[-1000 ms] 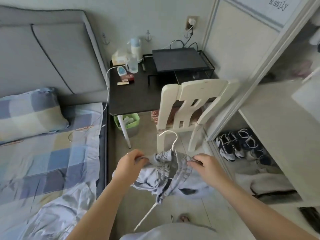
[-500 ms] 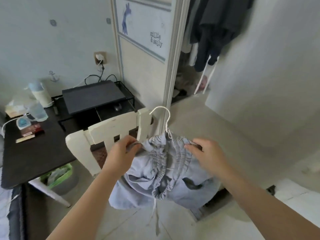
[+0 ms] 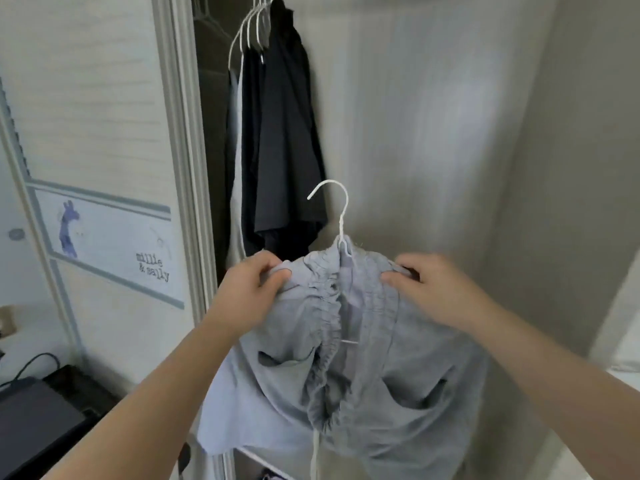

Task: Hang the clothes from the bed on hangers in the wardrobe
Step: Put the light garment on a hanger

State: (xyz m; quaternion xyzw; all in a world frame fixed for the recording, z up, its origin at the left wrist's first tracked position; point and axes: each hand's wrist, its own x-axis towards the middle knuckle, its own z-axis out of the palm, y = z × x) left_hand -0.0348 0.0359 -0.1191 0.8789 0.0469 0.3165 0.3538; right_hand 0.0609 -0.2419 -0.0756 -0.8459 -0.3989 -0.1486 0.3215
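Grey shorts [image 3: 363, 341] are on the white hanger [image 3: 341, 216] at frame centre, left hand [image 3: 249, 289] and right hand [image 3: 433, 289] clamped on its ends through the waistband; judging by this, hooking it beside the dark clothes [image 3: 280, 133] upper centre remains, bed unseen.

Open wardrobe [image 3: 415, 133] with dark garments [image 3: 280, 150] on white wire hangers [image 3: 247, 26] at its left, just beside the pale door frame [image 3: 180, 133].

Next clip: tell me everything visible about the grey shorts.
The grey shorts look like soft, crumpled cotton with a gathered elastic waistband, two gaping pockets and a pale drawstring dangling below. They hang bunched over a white wire hanger, hook upright, before the open wardrobe. The left hand and right hand grip the waistband at either end.
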